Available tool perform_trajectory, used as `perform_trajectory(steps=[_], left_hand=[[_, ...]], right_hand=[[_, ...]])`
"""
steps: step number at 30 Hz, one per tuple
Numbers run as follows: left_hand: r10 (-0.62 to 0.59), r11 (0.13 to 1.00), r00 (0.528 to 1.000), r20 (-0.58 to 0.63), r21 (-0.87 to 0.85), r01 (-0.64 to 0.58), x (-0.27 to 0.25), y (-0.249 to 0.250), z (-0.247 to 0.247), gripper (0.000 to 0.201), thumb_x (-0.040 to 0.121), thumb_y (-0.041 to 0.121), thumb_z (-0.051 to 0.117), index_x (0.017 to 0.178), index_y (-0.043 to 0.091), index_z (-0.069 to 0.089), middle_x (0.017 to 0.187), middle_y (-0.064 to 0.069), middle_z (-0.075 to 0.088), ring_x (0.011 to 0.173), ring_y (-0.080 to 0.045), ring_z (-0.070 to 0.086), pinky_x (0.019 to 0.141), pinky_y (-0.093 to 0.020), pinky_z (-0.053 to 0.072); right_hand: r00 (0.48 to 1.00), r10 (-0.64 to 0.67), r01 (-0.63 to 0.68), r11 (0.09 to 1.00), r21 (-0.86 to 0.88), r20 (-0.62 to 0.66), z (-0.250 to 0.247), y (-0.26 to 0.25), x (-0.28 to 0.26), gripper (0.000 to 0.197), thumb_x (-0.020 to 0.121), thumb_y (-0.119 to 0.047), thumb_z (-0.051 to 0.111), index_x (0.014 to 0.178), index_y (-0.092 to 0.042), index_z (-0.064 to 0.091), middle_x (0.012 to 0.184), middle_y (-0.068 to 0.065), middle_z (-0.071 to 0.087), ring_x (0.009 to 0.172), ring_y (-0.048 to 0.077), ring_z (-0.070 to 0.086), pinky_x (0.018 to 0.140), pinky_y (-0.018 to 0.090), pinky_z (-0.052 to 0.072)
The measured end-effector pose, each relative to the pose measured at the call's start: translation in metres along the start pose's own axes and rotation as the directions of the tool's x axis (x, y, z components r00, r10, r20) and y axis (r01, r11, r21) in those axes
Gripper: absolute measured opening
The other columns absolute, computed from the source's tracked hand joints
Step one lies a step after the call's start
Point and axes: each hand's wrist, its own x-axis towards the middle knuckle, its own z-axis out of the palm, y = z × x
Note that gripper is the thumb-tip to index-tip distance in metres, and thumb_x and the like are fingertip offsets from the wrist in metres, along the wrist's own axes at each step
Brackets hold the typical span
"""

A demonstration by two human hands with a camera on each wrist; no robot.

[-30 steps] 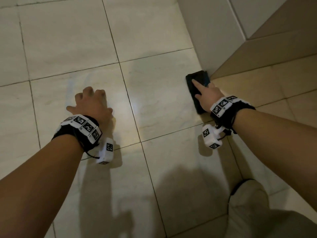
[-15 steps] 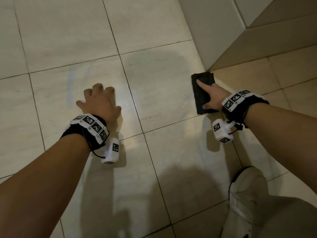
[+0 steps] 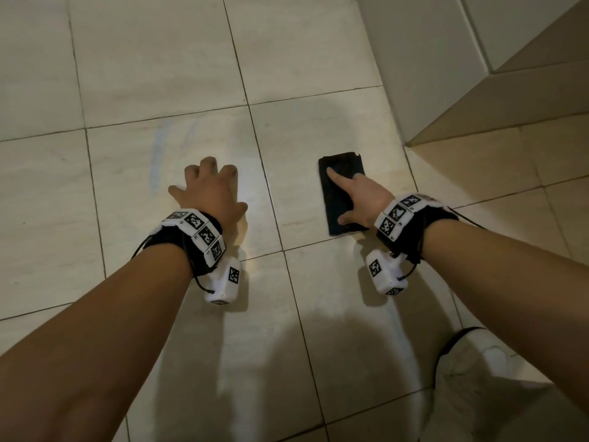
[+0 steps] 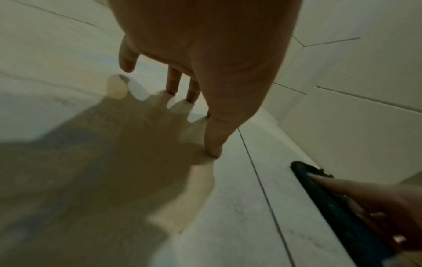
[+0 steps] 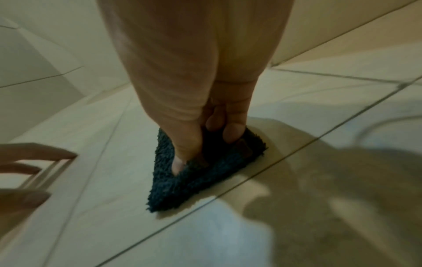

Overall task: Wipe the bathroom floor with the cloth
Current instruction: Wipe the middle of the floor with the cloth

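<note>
Since the earlier frames, cloth (image 3: 342, 194) has shifted left, away from the wall corner (image 3: 406, 141). My right hand (image 3: 363, 199) presses it flat on the floor tile (image 3: 302, 154), forefinger extended, other fingers curled into the pile. My left hand (image 3: 212, 191) is spread, fingertips bracing on the tile.

Bare arms, no sleeves. Black band (image 3: 178, 240) on the left wrist, with white squares that carry black-and-white checker marks. Same kind of black band (image 3: 411, 224) on the right wrist. Small white box (image 3: 224, 282) hanging under the left band, another white box (image 3: 384, 274) under the right. Thin black cords at both bands. Pale trouser knee (image 3: 484, 387) low on the right.
</note>
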Motion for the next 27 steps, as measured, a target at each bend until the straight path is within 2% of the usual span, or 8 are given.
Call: perform_trajectory(steps=[7,12,18,22,27], left_hand=[[-0.003,1.0,1.0,0.029,-0.019,0.004,0.0,0.002,-0.003,0.066,0.077,0.048,0.072,0.135,0.038,0.042,0.149,0.002,0.028,0.135,-0.029,0.025,0.099,-0.059,0.031],[-0.024,1.0,0.999,0.043,-0.007,0.024,0.0,0.005,-0.003,0.065,0.078,0.049,0.071,0.135,0.04,0.04,0.152,0.003,0.025,0.137,-0.028,0.024,0.1,-0.06,0.031],[-0.037,0.999,0.999,0.039,0.011,0.036,-0.001,0.007,-0.006,0.065,0.077,0.048,0.072,0.134,0.039,0.041,0.15,0.003,0.028,0.136,-0.029,0.027,0.1,-0.06,0.031],[-0.052,0.999,0.997,0.056,-0.002,0.053,0.0,0.007,-0.006,0.066,0.078,0.048,0.072,0.134,0.041,0.039,0.152,0.005,0.025,0.138,-0.027,0.024,0.102,-0.06,0.03],[-0.059,0.998,0.996,0.06,0.0,0.059,-0.001,0.008,-0.007,0.067,0.077,0.047,0.073,0.135,0.041,0.039,0.153,0.005,0.025,0.139,-0.027,0.024,0.103,-0.06,0.029]], right_hand=[[0.985,-0.155,0.158,0.987,-0.034,0.081,0.01,-0.084,0.015,0.11,0.082,-0.028,0.078,0.157,-0.034,-0.002,0.136,0.016,0.037,0.109,0.035,0.057,0.095,0.042,0.051],[0.989,-0.132,0.132,0.991,0.002,0.07,0.023,-0.107,0.023,0.106,0.085,-0.021,0.073,0.157,-0.032,-0.004,0.139,0.019,0.033,0.105,0.034,0.058,0.089,0.043,0.055],[0.99,-0.125,0.121,0.991,0.061,0.067,0.02,-0.087,0.022,0.11,0.083,-0.022,0.076,0.157,-0.033,-0.004,0.142,0.018,0.032,0.112,0.035,0.056,0.092,0.043,0.053],[0.996,-0.074,0.069,0.991,0.11,0.04,0.007,-0.035,0.016,0.113,0.082,-0.026,0.079,0.157,-0.034,-0.005,0.141,0.019,0.035,0.117,0.036,0.053,0.096,0.042,0.049],[0.996,0.092,-0.092,0.993,0.08,0.003,-0.015,0.039,0.007,0.114,0.081,-0.028,0.081,0.156,-0.037,-0.004,0.139,0.022,0.038,0.118,0.039,0.052,0.098,0.042,0.047]])
